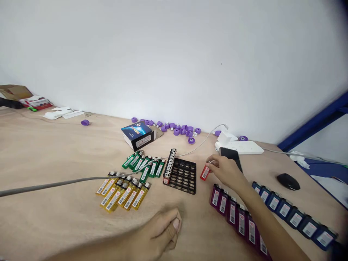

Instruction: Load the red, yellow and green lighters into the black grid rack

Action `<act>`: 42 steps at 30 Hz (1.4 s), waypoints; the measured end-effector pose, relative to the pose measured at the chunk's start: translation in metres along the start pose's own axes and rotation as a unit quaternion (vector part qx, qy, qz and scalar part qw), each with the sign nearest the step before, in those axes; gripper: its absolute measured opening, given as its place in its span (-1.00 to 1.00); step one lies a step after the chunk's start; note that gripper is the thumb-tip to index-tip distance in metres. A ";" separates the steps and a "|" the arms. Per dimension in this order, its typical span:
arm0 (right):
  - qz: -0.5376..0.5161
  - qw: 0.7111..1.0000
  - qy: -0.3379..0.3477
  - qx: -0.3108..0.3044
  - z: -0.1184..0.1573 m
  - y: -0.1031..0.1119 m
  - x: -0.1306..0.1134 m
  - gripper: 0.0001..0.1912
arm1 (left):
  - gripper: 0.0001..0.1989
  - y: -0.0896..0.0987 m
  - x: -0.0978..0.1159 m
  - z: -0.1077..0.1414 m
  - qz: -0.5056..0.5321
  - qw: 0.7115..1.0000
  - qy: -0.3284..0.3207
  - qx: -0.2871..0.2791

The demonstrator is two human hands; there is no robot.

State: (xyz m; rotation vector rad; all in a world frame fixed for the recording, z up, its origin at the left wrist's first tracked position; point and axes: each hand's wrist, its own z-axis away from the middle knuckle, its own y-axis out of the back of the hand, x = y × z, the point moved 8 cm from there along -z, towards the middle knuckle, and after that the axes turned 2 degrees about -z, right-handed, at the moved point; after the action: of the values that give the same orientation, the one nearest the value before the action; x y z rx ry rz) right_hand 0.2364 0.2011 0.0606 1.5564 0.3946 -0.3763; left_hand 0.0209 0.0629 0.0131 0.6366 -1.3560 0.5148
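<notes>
My right hand [221, 168] pinches the top of a red lighter [204, 172], which rests at a slant right of a black grid tray [185, 176]. A row of lighters [170, 165] stands along the tray's left side, with a red one at its near end. My left hand [165, 230] is curled closed in front of the tray, and whether its fingers hold anything is hidden. Green lighters [145, 174] and yellow lighters [125, 195] lie left of the tray. Purple lighters [232, 213] and dark blue lighters [285, 209] form rows at the right.
A blue and black box [138, 134] sits behind the green lighters, near several purple caps [176, 131]. A grey cable [81, 179] crosses the left side. A phone [231, 156], a white power strip [244, 146] and a black mouse [288, 182] are at the right.
</notes>
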 end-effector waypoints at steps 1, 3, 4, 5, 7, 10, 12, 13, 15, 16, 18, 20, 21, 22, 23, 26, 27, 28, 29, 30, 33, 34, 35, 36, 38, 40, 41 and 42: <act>0.024 1.000 -0.005 -0.001 -0.003 -0.004 0.006 -0.85 | -0.62 0.002 0.007 0.001 -0.108 0.994 -0.033 -0.001; 0.054 0.998 -0.009 0.000 -0.006 -0.013 0.011 -0.82 | -0.72 0.000 0.018 0.002 -0.290 0.951 -0.107 -0.007; 0.071 0.997 -0.011 0.000 -0.006 -0.017 0.013 -0.80 | -0.77 -0.003 0.020 0.001 -0.354 0.925 -0.138 -0.010; 0.088 0.996 -0.014 0.001 -0.006 -0.022 0.013 -0.78 | -0.80 -0.007 0.019 0.001 -0.401 0.901 -0.162 -0.011; 0.120 0.993 -0.021 0.005 -0.005 -0.028 0.014 -0.74 | -0.82 -0.016 0.014 0.001 -0.473 0.859 -0.198 -0.006; 0.163 0.986 -0.030 0.013 0.000 -0.031 0.011 -0.76 | -0.82 -0.029 0.009 0.005 -0.544 0.805 -0.238 0.008; 0.182 0.982 -0.035 0.019 0.002 -0.029 0.008 -0.79 | -0.84 -0.035 0.008 0.009 -0.565 0.789 -0.242 0.008; 0.188 0.981 -0.036 0.023 0.003 -0.026 0.006 -0.79 | -0.85 -0.036 0.007 0.010 -0.571 0.785 -0.240 0.005; 0.191 0.981 -0.031 0.032 0.005 -0.017 0.001 -0.79 | -0.89 -0.037 0.006 0.012 -0.584 0.779 -0.229 -0.005; 0.188 0.981 -0.026 0.036 0.006 -0.011 -0.001 -0.77 | -0.91 -0.037 0.005 0.013 -0.590 0.776 -0.222 -0.013; 0.175 0.984 -0.014 0.042 0.013 0.003 -0.004 -0.75 | -0.94 -0.038 0.003 0.013 -0.596 0.775 -0.209 -0.031; 0.143 0.989 0.004 0.049 0.026 0.017 -0.002 -0.73 | -0.95 -0.039 0.001 0.013 -0.592 0.779 -0.202 -0.045; 0.121 0.991 0.016 0.049 0.036 0.023 0.001 -0.73 | -0.94 -0.039 0.001 0.012 -0.588 0.782 -0.201 -0.048; 0.097 0.994 0.027 0.044 0.049 0.028 0.005 -0.73 | -0.93 -0.039 0.001 0.012 -0.584 0.785 -0.200 -0.048; 0.075 0.996 0.037 0.034 0.063 0.030 0.011 -0.72 | -0.92 -0.039 0.001 0.012 -0.581 0.788 -0.201 -0.044; 0.040 0.999 0.028 -0.007 0.111 0.029 0.043 -0.65 | -0.91 -0.039 0.006 0.011 -0.573 0.790 -0.216 -0.030; 0.039 0.999 0.015 -0.008 0.128 0.028 0.057 -0.61 | -0.92 -0.039 0.008 0.011 -0.572 0.789 -0.224 -0.027; 0.041 0.999 0.002 -0.003 0.144 0.027 0.072 -0.56 | -0.92 -0.040 0.009 0.011 -0.570 0.789 -0.229 -0.027; 0.045 0.999 -0.006 0.007 0.160 0.026 0.086 -0.46 | -0.92 -0.040 0.010 0.011 -0.567 0.789 -0.233 -0.027; 0.048 0.999 -0.007 0.009 0.174 0.023 0.097 -0.35 | -0.92 -0.040 0.012 0.010 -0.565 0.791 -0.234 -0.029; 0.041 0.999 -0.027 0.006 0.205 0.010 0.125 -0.10 | -0.91 -0.041 0.013 0.010 -0.555 0.798 -0.233 -0.030; 0.037 0.999 -0.036 0.010 0.211 0.007 0.130 -0.11 | -0.91 -0.040 0.014 0.010 -0.551 0.801 -0.234 -0.026; 0.032 0.998 -0.043 0.017 0.215 0.005 0.133 -0.15 | -0.91 -0.040 0.015 0.010 -0.547 0.803 -0.234 -0.021; 0.026 0.998 -0.048 0.027 0.217 0.004 0.135 -0.19 | -0.91 -0.039 0.014 0.011 -0.544 0.806 -0.232 -0.016; 0.014 0.997 -0.055 0.049 0.217 0.004 0.135 -0.26 | -0.91 -0.039 0.013 0.011 -0.543 0.809 -0.226 -0.013; 0.003 0.997 -0.062 0.051 0.215 0.004 0.136 -0.27 | -0.92 -0.039 0.012 0.011 -0.546 0.808 -0.224 -0.015; -0.001 0.996 -0.067 0.050 0.214 0.004 0.137 -0.27 | -0.92 -0.039 0.013 0.011 -0.547 0.806 -0.226 -0.014; -0.006 0.996 -0.071 0.047 0.213 0.004 0.138 -0.27 | -0.91 -0.039 0.013 0.011 -0.547 0.805 -0.231 -0.011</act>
State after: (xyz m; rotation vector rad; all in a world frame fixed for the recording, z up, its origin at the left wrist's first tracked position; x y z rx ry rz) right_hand 0.3617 -0.0099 -0.0060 1.6085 0.2779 -0.5179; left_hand 0.0413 0.0272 0.0226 1.4393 -1.1770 -0.6398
